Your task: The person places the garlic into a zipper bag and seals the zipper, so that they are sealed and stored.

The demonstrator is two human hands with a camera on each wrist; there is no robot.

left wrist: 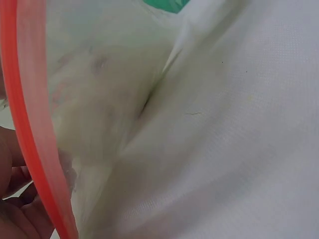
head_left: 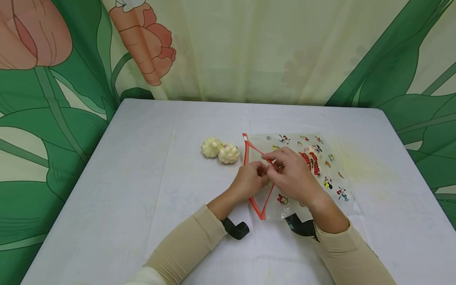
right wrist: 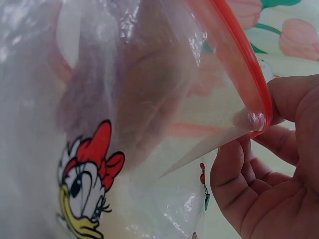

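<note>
A clear plastic zip bag (head_left: 295,174) with red zip edges and printed cartoon figures lies flat, its mouth spread apart on the left side. My right hand (head_left: 293,172) pinches the upper red edge between thumb and fingers; the right wrist view shows this hand (right wrist: 274,154) at the edge closely. At the mouth, my left hand (head_left: 252,180) has its fingers curled at the same edge, close to the right fingertips. Its grip is partly hidden by the red strip (left wrist: 30,129) in the left wrist view. Two whitish garlic bulbs (head_left: 211,147) (head_left: 228,153) sit together left of the bag.
A white cloth covers the table (head_left: 124,166). Behind it hangs a cream curtain (head_left: 249,51) with large green leaves and pink flowers. Black wrist mounts (head_left: 236,229) show below both wrists.
</note>
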